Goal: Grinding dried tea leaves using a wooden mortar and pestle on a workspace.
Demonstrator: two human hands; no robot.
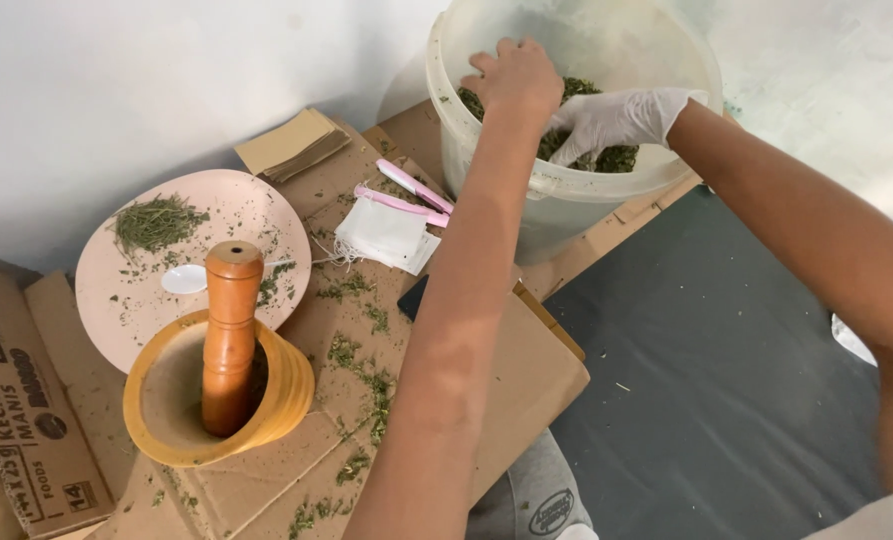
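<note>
I see my bare left hand [514, 78] and white-gloved right hand [616, 120] inside the translucent plastic bucket [466, 150] — fingers loosely spread over dry, flaky green leaves [616, 158], clamped on nothing.

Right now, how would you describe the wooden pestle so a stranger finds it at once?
Start at the round pink plate on the cardboard. Just below it sits a yellow wooden mortar. The pestle stands upright inside it, the only orange-brown turned stick here.
</note>
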